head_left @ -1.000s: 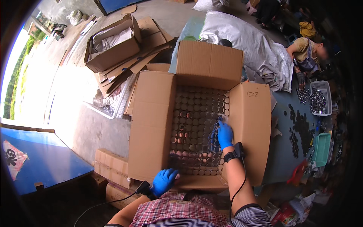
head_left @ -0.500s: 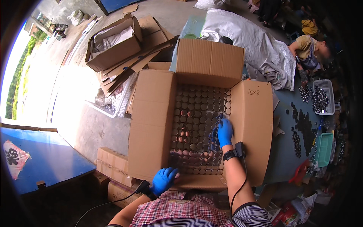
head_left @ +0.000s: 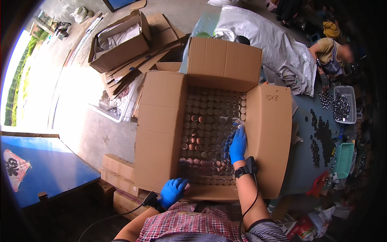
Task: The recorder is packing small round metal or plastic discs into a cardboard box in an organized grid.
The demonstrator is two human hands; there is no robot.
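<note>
An open cardboard box [head_left: 161,133] stands in front of me, its flaps folded outward. Rows of round, shiny metallic lids [head_left: 207,139] fill its bottom, with reflections across their tops. My right hand [head_left: 238,146], in a blue glove, reaches inside along the right wall. Its fingers stretch forward, low over the lids, and a pale fingertip shows at the front. I see nothing held in it. My left hand [head_left: 172,191], gloved in blue too, curls its fingers round the box's near left edge, with a bare fingertip showing.
Left of the box are flattened cardboard [head_left: 161,32], a smaller open carton [head_left: 117,44] and a white crate [head_left: 121,111]. A large white sack [head_left: 262,40] lies behind. On the right, a person [head_left: 328,54] works beside a basket of shiny parts [head_left: 344,105] and a green tray [head_left: 344,161].
My right hand has drawn slightly toward me, and its fingers have straightened from a more bent pose. My left hand stays at the box's near edge.
</note>
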